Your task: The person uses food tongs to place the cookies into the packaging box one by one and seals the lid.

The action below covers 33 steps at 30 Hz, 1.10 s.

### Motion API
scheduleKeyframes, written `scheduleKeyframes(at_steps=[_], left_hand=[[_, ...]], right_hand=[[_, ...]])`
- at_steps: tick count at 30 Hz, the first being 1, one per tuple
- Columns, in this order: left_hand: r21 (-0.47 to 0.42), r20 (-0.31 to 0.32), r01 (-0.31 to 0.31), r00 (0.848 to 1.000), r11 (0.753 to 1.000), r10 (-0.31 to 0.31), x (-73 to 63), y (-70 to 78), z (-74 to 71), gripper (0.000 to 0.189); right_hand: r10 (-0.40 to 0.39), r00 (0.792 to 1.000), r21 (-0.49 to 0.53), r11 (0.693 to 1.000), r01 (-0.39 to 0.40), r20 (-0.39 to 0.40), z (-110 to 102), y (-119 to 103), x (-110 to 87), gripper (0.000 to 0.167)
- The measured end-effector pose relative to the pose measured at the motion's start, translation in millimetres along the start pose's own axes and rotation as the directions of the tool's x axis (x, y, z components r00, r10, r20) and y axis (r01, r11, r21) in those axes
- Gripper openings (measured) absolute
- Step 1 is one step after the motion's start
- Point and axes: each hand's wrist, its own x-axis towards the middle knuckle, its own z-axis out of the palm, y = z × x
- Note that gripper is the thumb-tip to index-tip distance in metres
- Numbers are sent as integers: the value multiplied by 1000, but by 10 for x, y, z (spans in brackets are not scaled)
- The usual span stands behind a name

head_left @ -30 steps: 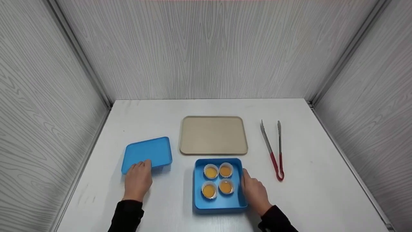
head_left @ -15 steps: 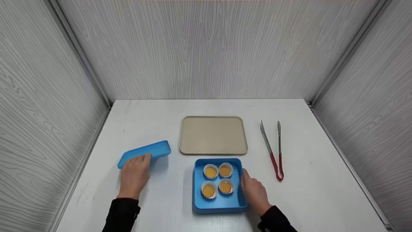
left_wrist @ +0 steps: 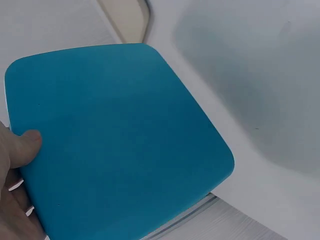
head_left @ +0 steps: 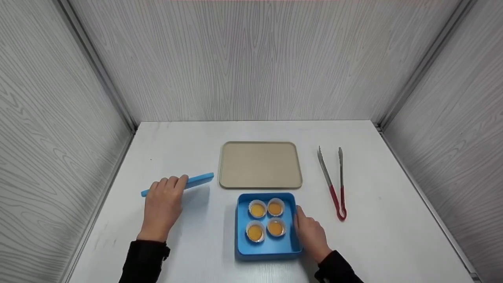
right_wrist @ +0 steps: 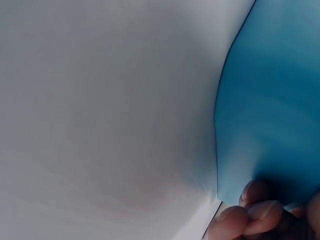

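My left hand point(head_left: 164, 204) holds a flat blue lid point(head_left: 200, 179) by its near edge. The lid stands tilted up over the table, nearly edge-on in the head view. In the left wrist view the thumb presses on the broad face of the lid point(left_wrist: 115, 135), with the other fingers behind it. On the table at front centre sits an uncovered blue box point(head_left: 271, 247). Several small yellow-filled cakes point(head_left: 257, 210) in white fluted cups stand inside it. My right hand point(head_left: 312, 237) grips the box's right wall; its curled fingers point(right_wrist: 265, 215) show against the blue side in the right wrist view.
A beige rectangular tray point(head_left: 261, 165) lies just behind the box. Metal tongs with red handles point(head_left: 336, 200) rest spread apart to its right. Pale wood-grain panels point(head_left: 251, 59) enclose the white table point(head_left: 393, 220) at the back and both sides.
My left hand has tipped the lid from nearly flat to almost edge-on and shifted slightly left. The right hand and the box have stayed put.
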Motion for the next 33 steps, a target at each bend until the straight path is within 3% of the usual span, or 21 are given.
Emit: scheduleKeyframes(at_steps=[6, 13, 19, 26, 33], left_hand=[[11, -20, -49, 999, 999, 49, 159, 186, -183, 46], [-4, -38, -94, 995, 996, 94, 287, 400, -351, 42], [-33, -76, -134, 988, 990, 131, 363, 565, -454, 41], [-60, -74, -166, 984, 984, 161, 418, 761, -547, 42], [-85, -76, -219, 974, 972, 213, 473, 975, -603, 39]], right_hand=[[-10, 1000, -14, 1000, 10, -24, 16, -3, -15, 49], [18, 1000, 37, 999, -18, -13, 23, 17, 1, 54], [-46, 990, 4, 999, 47, -131, 10, 71, -6, 56], [-214, 927, -66, 977, 203, -309, -76, 23, 28, 58], [-395, 852, 17, 905, 426, -343, -217, -198, 23, 68]])
